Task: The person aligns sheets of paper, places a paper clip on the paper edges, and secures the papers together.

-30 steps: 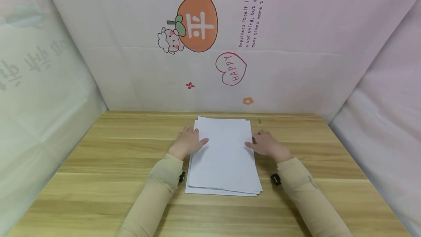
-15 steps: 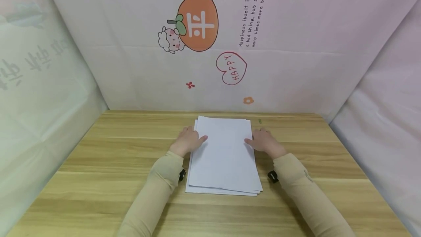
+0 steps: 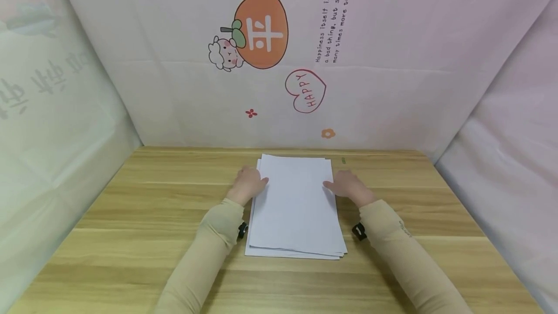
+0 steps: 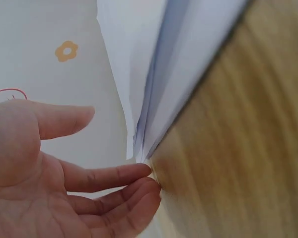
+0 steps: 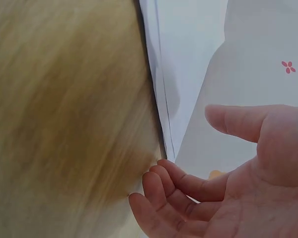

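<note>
A loose stack of white paper sheets (image 3: 298, 217) lies in the middle of the table, its lower sheets sticking out unevenly. At the stack's left side is my left hand (image 3: 247, 183), thumb raised apart from the other fingers. In the left wrist view those fingertips (image 4: 151, 186) meet the tabletop by the far end of the paper edges (image 4: 149, 94). Opposite, my right hand (image 3: 348, 185) stands at the right side. Its slightly bent fingers reach down beside the sheets (image 5: 161, 94) in the right wrist view, thumb held away. Neither hand grips the paper.
The wood-grain table (image 3: 131, 236) runs back to a white printed cloth wall (image 3: 196, 105). Similar cloth hangs at both sides. Just beyond the right hand, a small green mark or object (image 3: 343, 161) shows on the tabletop.
The left thumb has drawn back left, toward the stack's edge. The right hand and forearm have shifted slightly left and away from me. The paper stack stays in place.
</note>
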Tool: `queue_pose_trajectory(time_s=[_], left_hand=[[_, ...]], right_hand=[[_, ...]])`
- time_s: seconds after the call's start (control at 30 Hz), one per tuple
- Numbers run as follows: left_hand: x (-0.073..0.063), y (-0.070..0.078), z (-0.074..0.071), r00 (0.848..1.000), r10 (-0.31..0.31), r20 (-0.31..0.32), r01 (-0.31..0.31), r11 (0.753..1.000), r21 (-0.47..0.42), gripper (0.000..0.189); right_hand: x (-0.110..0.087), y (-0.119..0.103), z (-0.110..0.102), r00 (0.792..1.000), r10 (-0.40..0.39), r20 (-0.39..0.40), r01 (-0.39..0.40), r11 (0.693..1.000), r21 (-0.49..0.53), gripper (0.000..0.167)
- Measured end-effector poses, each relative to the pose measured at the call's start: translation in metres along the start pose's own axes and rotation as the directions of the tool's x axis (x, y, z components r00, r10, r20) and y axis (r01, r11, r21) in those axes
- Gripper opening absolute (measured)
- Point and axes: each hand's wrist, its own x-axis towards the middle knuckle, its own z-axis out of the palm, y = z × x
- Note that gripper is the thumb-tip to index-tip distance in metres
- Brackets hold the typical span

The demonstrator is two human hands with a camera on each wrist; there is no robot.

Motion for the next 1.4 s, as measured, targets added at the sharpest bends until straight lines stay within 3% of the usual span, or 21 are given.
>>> queue_pose_trajectory(time_s=[0.33,0.73,0.97,1.4], left_hand=[[0.0018,-0.0002,-0.0038,0.995,-0.098,0.018,0.1,0.99,-0.104,0.048],[0.0015,0.0003,-0.0032,0.997,-0.079,-0.009,0.077,0.99,-0.119,0.04],[-0.0001,0.0014,-0.0034,0.994,-0.111,0.003,0.111,0.985,-0.132,0.036],[0.0015,0.0023,0.0008,0.994,-0.109,-0.026,0.104,0.985,-0.138,0.034]], right_hand=[[-0.0034,-0.0021,-0.0049,0.999,0.024,0.045,-0.029,0.992,0.122,0.05],[-0.0026,-0.0022,-0.0052,0.996,0.058,0.061,-0.067,0.987,0.149,0.05],[-0.0044,-0.0041,-0.0065,0.995,0.084,0.056,-0.092,0.98,0.177,0.048],[-0.0028,-0.0044,-0.0034,0.994,0.097,0.042,-0.103,0.978,0.184,0.045]])
